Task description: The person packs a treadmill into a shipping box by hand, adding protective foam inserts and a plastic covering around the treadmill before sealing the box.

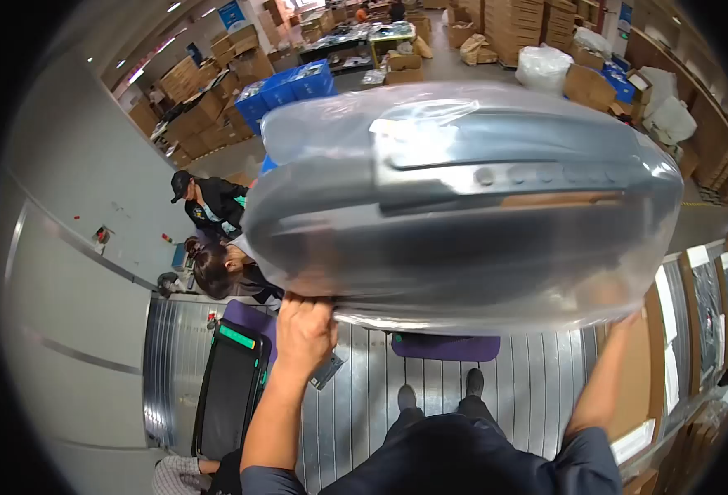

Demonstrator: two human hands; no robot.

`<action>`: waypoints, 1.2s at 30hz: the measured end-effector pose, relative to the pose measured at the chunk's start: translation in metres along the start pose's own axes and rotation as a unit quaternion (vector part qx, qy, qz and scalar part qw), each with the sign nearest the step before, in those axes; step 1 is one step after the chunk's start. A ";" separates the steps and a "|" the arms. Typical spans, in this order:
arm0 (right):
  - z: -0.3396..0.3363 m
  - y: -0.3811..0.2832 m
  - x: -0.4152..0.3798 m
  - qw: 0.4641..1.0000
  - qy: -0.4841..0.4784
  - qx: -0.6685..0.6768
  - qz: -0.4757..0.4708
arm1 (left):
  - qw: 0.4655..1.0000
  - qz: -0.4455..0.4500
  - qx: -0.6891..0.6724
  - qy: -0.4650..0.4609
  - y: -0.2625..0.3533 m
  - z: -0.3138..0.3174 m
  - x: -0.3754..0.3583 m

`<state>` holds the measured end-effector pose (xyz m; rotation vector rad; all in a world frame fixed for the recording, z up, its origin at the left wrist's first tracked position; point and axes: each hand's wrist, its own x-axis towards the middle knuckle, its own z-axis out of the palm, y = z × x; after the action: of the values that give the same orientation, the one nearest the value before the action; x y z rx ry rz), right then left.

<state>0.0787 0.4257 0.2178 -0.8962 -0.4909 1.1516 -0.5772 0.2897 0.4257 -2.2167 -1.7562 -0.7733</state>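
Observation:
A large dark, rounded object in a clear plastic bag (463,247) fills the middle of the head view, raised in front of me. Along its upper part runs a grey panel (512,157) with a row of small round marks, and light glares off the film. My left hand (306,330) is closed on the bag's lower left edge. At the lower right corner my right hand (622,318) grips the wrapped object; its fingers are partly hidden behind the film. What the object is I cannot make out.
Below lies a slatted metal floor or conveyor (364,412) with a purple pad (446,347). To the left are a black panel with green tape (230,388) and two people (215,264). Brown cartons (640,363) line the right. Blue bins (286,91) stand farther back.

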 end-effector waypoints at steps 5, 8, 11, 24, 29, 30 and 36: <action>-0.089 0.179 -0.119 0.971 0.104 -0.033 0.214 | 0.904 -0.126 0.240 -0.331 0.014 0.040 -0.049; -0.136 0.124 -0.111 0.956 0.090 -0.129 0.246 | 0.861 -0.231 0.202 -0.406 -0.004 0.151 -0.156; -0.144 0.002 -0.031 0.855 0.216 -0.470 -0.027 | 0.723 -0.353 0.072 -0.589 0.010 0.249 -0.256; 0.001 0.079 -0.015 0.998 0.031 -0.056 -0.016 | 0.922 -0.302 -0.157 -0.184 0.043 0.023 -0.043; -0.010 0.106 0.015 0.993 0.011 -0.114 -0.025 | 0.937 -0.209 -0.133 -0.247 0.004 0.057 -0.033; -0.006 0.091 0.015 0.992 0.016 -0.114 -0.041 | 0.925 -0.187 -0.073 -0.324 -0.009 0.078 -0.044; 0.082 -0.043 -0.012 0.986 0.034 -0.055 -0.150 | 0.966 -0.185 -0.048 -0.176 -0.017 0.255 -0.197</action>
<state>0.0376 0.4380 0.3009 -0.9181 -0.6151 0.8224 -0.5552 0.2485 0.1066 -2.2230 -2.3991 -0.5615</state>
